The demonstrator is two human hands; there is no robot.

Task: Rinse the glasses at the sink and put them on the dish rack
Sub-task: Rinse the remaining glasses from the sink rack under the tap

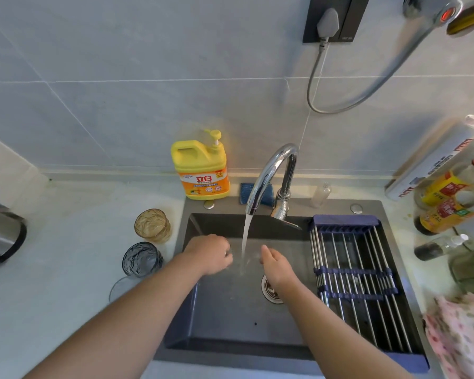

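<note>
**Stage:** Rinsing is in progress. It is judged early, as the dish rack (353, 283) holds 0 glasses.

**Water:** The tap (271, 170) is running. Its water stream (245, 242) falls into the sink (230, 346) between the 2 hands.

**Left hand** (211, 254)**:** It is at 9 o'clock of the stream, with fingers curled round a clear glass (244, 259). The glass shows only faintly against the dark basin and is held in the stream so that water runs over it.

**Right hand** (274, 265)**:** It is at 3 o'clock of the stream, against the far side of the glass, thumb raised. The fingers are hidden, so grasp or mere steadying cannot be told.

**Waiting items:** An amber glass (152, 225) and a blue-grey glass (143, 259) stand upright on the bench (66, 255). They are at 9 o'clock of the sink, just beside its rim, probably queued within the left hand's reach.

**Rack:** It spans the sink's 3 o'clock side, evidently so that drips fall into the basin. It lies near the right hand.

**Risk:** Wet glass may slip.
</note>
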